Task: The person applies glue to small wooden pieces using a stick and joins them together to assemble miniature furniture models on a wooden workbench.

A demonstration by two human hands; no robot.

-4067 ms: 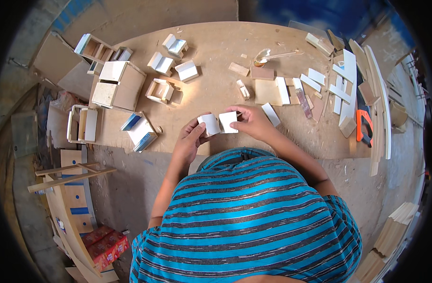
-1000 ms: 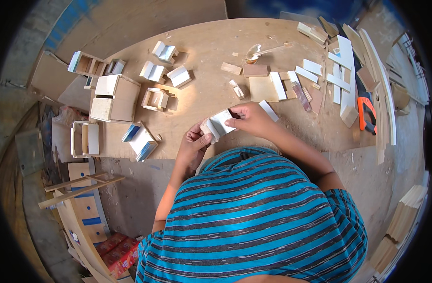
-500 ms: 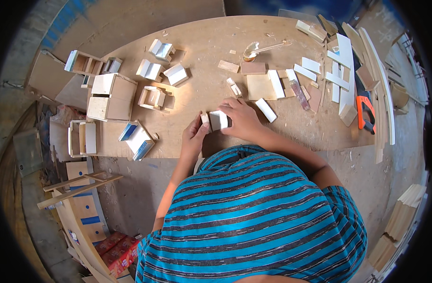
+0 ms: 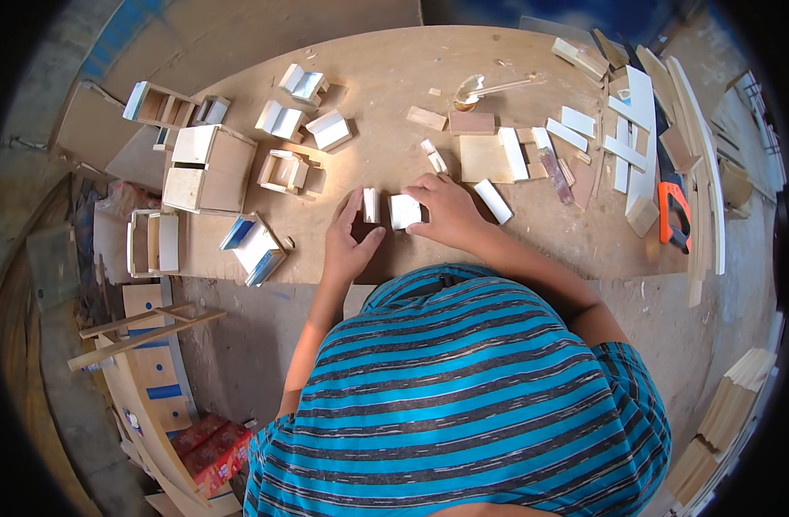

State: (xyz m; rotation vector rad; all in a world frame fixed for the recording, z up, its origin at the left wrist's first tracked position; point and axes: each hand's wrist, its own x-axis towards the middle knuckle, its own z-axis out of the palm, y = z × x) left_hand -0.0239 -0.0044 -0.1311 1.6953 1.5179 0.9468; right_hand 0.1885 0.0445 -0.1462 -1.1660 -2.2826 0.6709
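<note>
In front of my body, at the near side of the workbench, my left hand (image 4: 349,239) curves around a narrow wooden block (image 4: 371,206) with a pale face. Its fingers lie along the block's left side and the thumb is at its near end. A short gap to the right separates it from a small white-faced wooden piece (image 4: 404,212). My right hand (image 4: 449,212) grips that piece between thumb and fingers from the right. Just beyond my right knuckles lies a small wooden part (image 4: 433,158), and a white strip (image 4: 493,202) lies right of the hand.
Several small chair-like wooden pieces (image 4: 283,172) and a boxy cabinet (image 4: 206,172) stand at left. A glue container (image 4: 468,93) with a stick sits at the back. White strips (image 4: 620,151), boards and an orange-handled saw (image 4: 673,215) lie at right.
The view has shifted slightly. My left hand's fingers have straightened, and the narrow block now stands more upright and shows its pale face. My right hand keeps hold of the white-faced piece.
</note>
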